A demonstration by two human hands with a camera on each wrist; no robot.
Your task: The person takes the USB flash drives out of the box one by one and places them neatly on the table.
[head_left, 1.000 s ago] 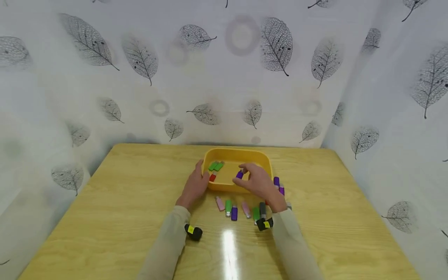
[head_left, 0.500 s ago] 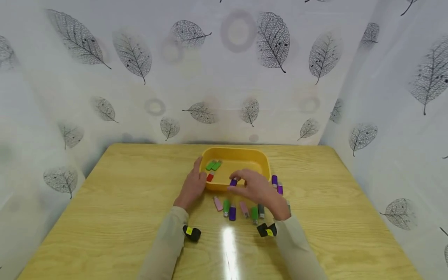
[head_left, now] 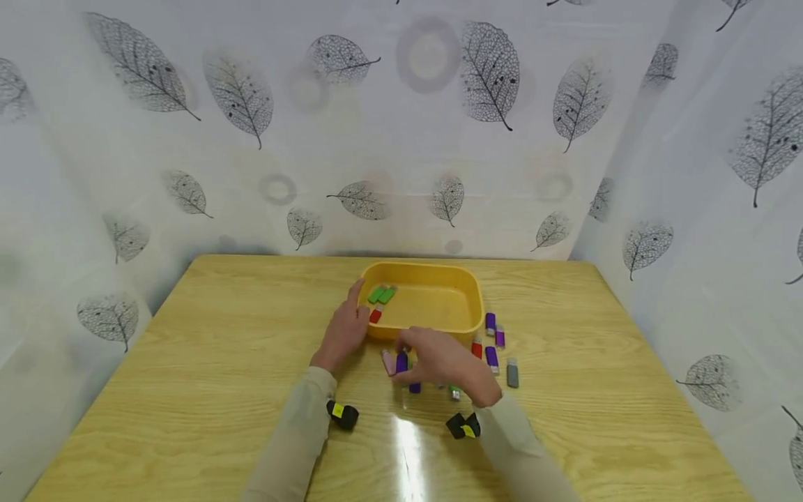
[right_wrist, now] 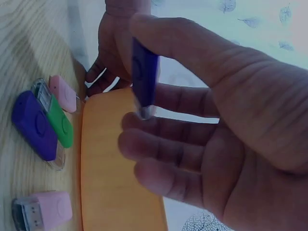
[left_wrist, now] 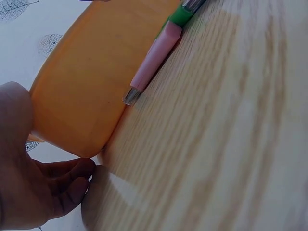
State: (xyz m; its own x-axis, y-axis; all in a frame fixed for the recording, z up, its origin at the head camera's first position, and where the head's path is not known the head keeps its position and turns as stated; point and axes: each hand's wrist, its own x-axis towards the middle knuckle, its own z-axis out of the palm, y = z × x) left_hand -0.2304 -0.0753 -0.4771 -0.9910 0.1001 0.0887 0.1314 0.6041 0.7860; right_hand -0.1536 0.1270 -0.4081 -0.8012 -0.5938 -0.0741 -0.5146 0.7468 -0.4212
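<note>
My right hand (head_left: pixel 442 359) pinches a purple USB flash drive (right_wrist: pixel 144 72) between thumb and fingertips, metal plug pointing away from the thumb. It hovers over the row of drives in front of the yellow plastic tray (head_left: pixel 439 329). My left hand (head_left: pixel 343 333) grips the tray's left side, its thumb at the rim. Inside the tray, at the left, lie two green drives (head_left: pixel 385 295) and a red drive (head_left: pixel 375 315). Below the right hand are a pink drive (head_left: pixel 389 362), another purple drive (right_wrist: pixel 34 125) and a green drive (right_wrist: pixel 59 120); the hand partly hides this row.
To the right of the tray lie several more drives: a red one (head_left: pixel 477 348), purple ones (head_left: pixel 492 360) and a grey one (head_left: pixel 512 374). The wooden table (head_left: pixel 251 335) ends at a leaf-patterned curtain (head_left: pixel 376 125) behind the tray.
My right hand has drawn back from over the tray toward me, carrying the purple flash drive to above the row on the table. My left hand keeps its hold on the tray.
</note>
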